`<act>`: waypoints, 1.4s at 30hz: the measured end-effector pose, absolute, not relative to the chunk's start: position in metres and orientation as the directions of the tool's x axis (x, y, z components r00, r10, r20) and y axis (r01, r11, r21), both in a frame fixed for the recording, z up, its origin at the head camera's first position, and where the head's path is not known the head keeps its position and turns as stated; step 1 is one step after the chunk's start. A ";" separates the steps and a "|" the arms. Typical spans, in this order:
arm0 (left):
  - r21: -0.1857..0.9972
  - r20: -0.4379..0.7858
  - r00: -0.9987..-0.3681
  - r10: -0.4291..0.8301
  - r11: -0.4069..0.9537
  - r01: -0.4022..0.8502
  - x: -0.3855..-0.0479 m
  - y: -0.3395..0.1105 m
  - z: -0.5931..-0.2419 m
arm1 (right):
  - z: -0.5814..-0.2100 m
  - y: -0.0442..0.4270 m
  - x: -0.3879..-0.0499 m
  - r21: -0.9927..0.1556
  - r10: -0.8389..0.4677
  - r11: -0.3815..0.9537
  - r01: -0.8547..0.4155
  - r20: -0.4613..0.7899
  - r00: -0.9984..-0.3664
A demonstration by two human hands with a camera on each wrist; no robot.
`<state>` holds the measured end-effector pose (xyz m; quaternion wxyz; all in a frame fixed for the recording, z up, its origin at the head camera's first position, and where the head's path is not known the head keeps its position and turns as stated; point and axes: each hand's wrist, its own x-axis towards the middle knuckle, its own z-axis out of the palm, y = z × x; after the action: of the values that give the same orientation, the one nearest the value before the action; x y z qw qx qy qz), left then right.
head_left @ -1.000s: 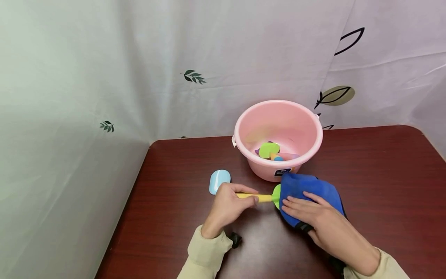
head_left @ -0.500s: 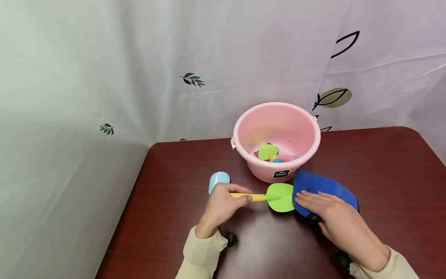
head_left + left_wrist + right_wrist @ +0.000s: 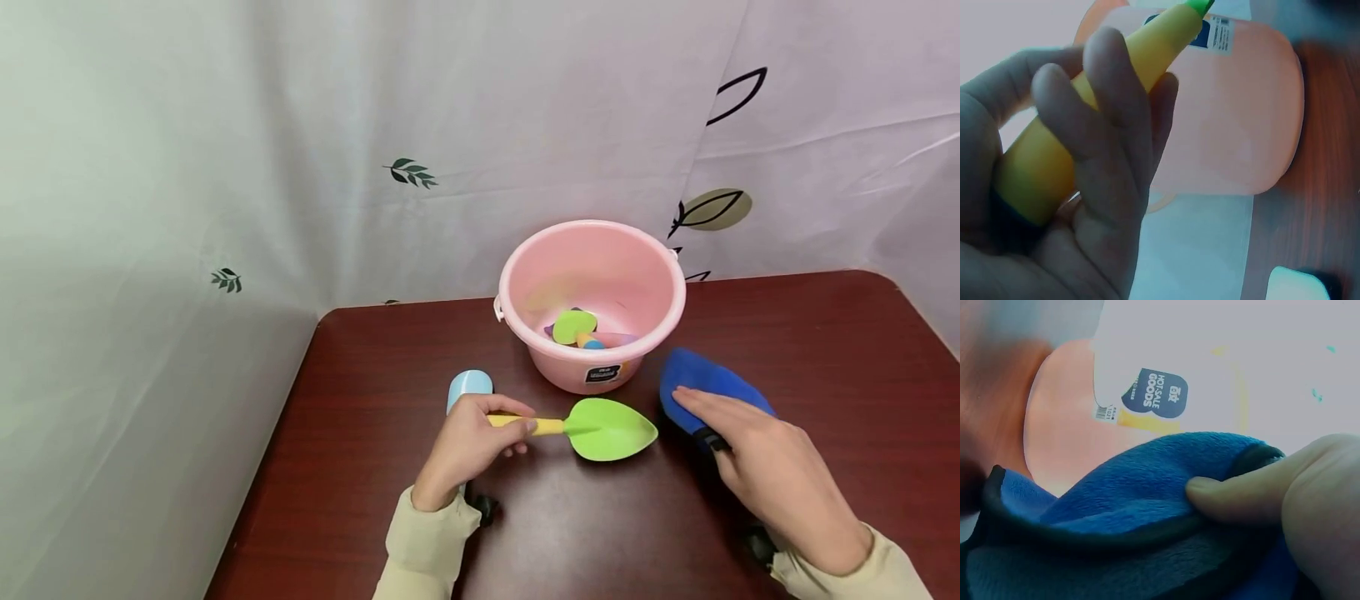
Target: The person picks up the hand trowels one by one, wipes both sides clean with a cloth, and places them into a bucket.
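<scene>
My left hand (image 3: 472, 442) grips the yellow handle of a toy shovel (image 3: 609, 429). Its green, pointed blade faces right, in front of the pink bucket (image 3: 551, 367). In the left wrist view, fingers curl round the yellow handle (image 3: 1160, 44). To the right, my right hand (image 3: 780, 479) holds a blue cloth (image 3: 705, 385) with dark edging, apart from the blade. The right wrist view has the thumb pressing into the folded cloth (image 3: 1141, 481); the other fingers are hidden there.
Inside the bucket lie a small green-bladed toy (image 3: 573, 327) and other colourful pieces, partly hidden. A light blue rounded object (image 3: 470, 382) rests on the dark red table (image 3: 360, 467), behind my left hand. A patterned curtain (image 3: 450, 100) hangs behind the table.
The right hand has drawn the blue cloth rightward off the shovel, so the whole green blade now shows. The left hand keeps its grip on the handle and has shifted slightly left.
</scene>
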<state>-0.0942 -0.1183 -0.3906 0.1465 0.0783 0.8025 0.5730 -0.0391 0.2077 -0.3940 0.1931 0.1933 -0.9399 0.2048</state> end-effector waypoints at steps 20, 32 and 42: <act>0.900 0.049 -0.936 0.350 0.391 0.193 -0.087 -0.112 -0.387 | -0.384 0.201 -0.030 -0.388 -0.188 0.778 -0.494 0.606 -0.773; 0.856 0.111 -0.907 0.407 0.425 0.296 -0.084 -0.095 -0.392 | -0.375 0.179 -0.027 -0.361 -0.249 0.638 -0.680 0.739 -0.626; 0.865 0.123 -0.882 0.455 0.388 0.320 -0.081 -0.087 -0.392 | -0.390 0.174 -0.030 -0.288 -0.531 0.538 -0.792 0.613 -0.584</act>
<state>-0.0813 -0.0873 -0.3921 0.0671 0.2332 0.8303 0.5018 -0.0299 0.1741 -0.3902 0.2337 0.3914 -0.8452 0.2788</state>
